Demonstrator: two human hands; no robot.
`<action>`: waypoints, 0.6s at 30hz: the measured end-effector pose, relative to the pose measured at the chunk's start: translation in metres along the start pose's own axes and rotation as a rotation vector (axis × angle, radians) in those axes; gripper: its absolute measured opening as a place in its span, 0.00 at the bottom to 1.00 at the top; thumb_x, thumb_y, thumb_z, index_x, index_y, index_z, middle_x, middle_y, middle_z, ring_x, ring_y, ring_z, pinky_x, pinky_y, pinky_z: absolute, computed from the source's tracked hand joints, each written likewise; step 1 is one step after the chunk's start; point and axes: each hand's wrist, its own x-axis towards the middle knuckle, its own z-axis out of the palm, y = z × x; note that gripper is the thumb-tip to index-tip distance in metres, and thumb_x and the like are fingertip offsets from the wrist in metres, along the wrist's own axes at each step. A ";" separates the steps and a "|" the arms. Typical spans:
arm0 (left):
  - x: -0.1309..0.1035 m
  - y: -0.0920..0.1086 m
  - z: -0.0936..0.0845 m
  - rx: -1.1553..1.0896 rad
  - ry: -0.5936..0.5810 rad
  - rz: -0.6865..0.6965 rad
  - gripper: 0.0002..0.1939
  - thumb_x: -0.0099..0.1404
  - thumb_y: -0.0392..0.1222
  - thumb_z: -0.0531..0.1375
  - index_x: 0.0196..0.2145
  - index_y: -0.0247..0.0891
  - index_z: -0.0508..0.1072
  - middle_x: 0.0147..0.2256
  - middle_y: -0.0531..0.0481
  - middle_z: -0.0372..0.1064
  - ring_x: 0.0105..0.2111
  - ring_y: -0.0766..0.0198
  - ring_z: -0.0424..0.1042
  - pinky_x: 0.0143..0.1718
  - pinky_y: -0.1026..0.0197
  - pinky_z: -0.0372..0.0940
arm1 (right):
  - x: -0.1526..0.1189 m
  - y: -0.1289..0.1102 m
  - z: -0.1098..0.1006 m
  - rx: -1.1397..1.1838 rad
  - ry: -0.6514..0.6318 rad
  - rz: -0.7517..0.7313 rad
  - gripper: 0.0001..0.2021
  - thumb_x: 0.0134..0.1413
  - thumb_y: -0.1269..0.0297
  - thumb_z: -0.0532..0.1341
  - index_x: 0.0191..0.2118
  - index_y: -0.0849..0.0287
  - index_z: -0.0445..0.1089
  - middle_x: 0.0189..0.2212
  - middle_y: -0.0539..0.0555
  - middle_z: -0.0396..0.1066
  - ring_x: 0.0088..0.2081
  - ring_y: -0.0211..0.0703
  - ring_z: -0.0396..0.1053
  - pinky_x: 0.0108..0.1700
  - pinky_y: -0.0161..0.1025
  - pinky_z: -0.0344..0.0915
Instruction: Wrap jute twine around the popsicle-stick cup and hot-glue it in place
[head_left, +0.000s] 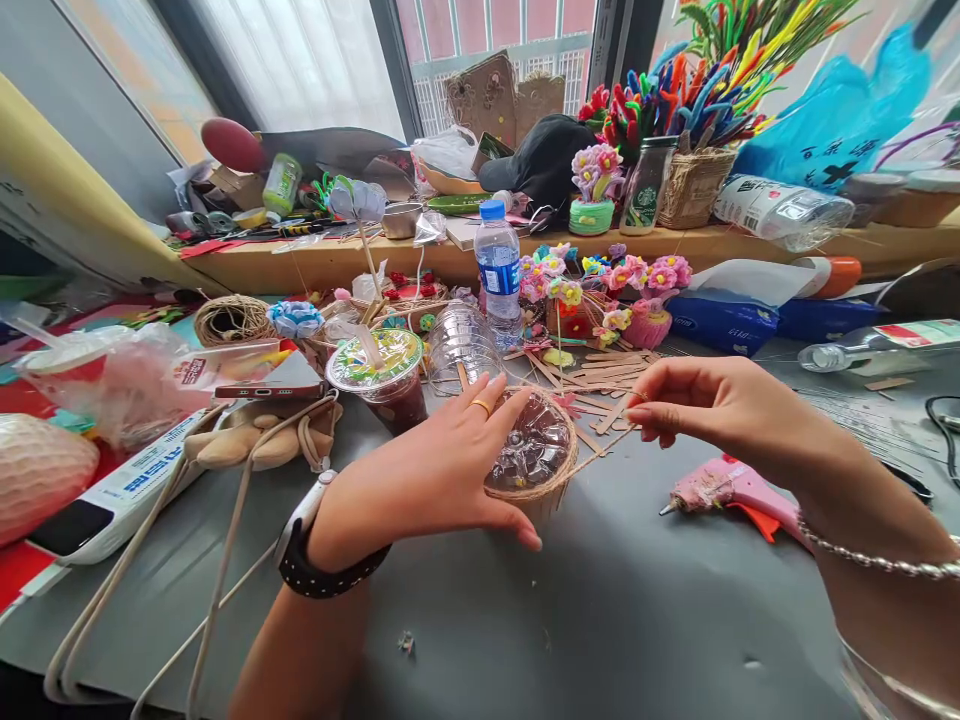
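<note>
A round container with a clear plastic bottle base (534, 440) showing inside has twine wound about its rim. My left hand (435, 465) lies over its left side, fingers spread and thumb stretched along the front. From the rim a taut strand of jute twine (598, 454) runs up to the right. My right hand (697, 402) pinches that strand between thumb and fingertips, apart from the container. Flat wooden craft sticks (611, 372) lie scattered just behind. Below my right hand is a pink glue gun (739, 490), its nozzle pointing left.
A lidded drink cup (379, 375) and a water bottle (499, 270) stand behind my left hand. A phone (270, 390) sits on a wooden stand with cords at left. A twine roll (232, 320), pipe-cleaner flowers (630, 275) and a lying bottle (881, 348) crowd the back.
</note>
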 end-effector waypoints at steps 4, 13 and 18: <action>0.002 0.000 -0.001 0.023 -0.072 0.005 0.55 0.46 0.64 0.57 0.59 0.30 0.34 0.59 0.30 0.33 0.60 0.49 0.30 0.56 0.52 0.42 | -0.002 0.001 -0.006 -0.024 -0.097 0.086 0.11 0.40 0.59 0.63 0.28 0.61 0.67 0.24 0.51 0.70 0.27 0.35 0.67 0.29 0.30 0.64; 0.007 -0.005 0.001 -0.054 0.011 0.083 0.43 0.50 0.47 0.59 0.57 0.32 0.42 0.57 0.34 0.42 0.57 0.49 0.45 0.54 0.54 0.48 | 0.002 0.012 -0.011 -0.188 -0.146 0.002 0.11 0.43 0.57 0.61 0.31 0.59 0.68 0.29 0.52 0.71 0.32 0.39 0.68 0.34 0.35 0.65; 0.010 -0.012 0.001 -0.095 0.019 0.116 0.43 0.48 0.46 0.59 0.57 0.33 0.43 0.56 0.36 0.45 0.56 0.48 0.47 0.54 0.54 0.49 | 0.006 0.018 -0.009 -0.186 -0.166 -0.076 0.13 0.44 0.55 0.61 0.31 0.59 0.67 0.30 0.53 0.70 0.33 0.40 0.67 0.35 0.35 0.65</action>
